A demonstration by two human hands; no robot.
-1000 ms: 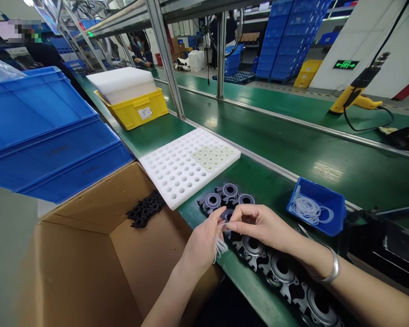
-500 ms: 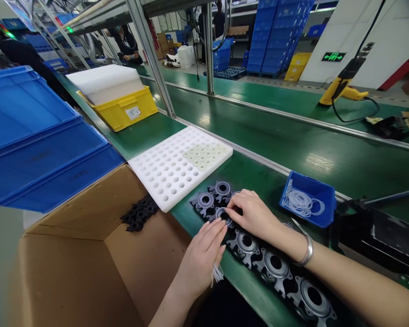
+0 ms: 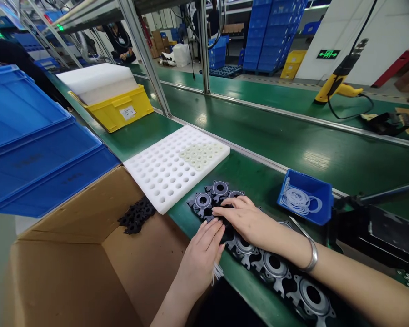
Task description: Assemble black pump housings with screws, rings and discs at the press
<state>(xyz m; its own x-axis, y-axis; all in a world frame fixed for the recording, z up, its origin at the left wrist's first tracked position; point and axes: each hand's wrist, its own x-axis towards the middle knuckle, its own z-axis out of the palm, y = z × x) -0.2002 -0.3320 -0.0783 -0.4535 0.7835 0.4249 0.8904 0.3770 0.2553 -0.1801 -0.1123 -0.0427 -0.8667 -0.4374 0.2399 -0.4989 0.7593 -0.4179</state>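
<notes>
Black-and-silver housings [image 3: 275,264], each with a round central hole, lie in a double row along the green bench. My left hand [image 3: 202,254] has its fingertips together at the edge of one housing, and a bundle of thin white rings [image 3: 217,272] hangs from under its curled lower fingers. Over that same housing lies my right hand [image 3: 243,219], fingers stretched out and pressing down, largely covering the part. Whether a ring is under these fingers is hidden. To the right, a small blue bin [image 3: 305,197] contains more white rings [image 3: 296,200].
A white foam tray [image 3: 177,163] with round holes, some filled by pale rings, lies beyond the housings. An open cardboard box [image 3: 64,272] with black parts [image 3: 136,215] stands at left. Behind are blue crates [image 3: 37,150] and a yellow bin [image 3: 122,109]. A pointed metal tool [image 3: 300,227] lies near my right forearm.
My right hand has gone from bent, pinching fingers to a flatter pose over the housing, shifting slightly left. My left hand stays nearly in place. The whole view has drifted slightly.
</notes>
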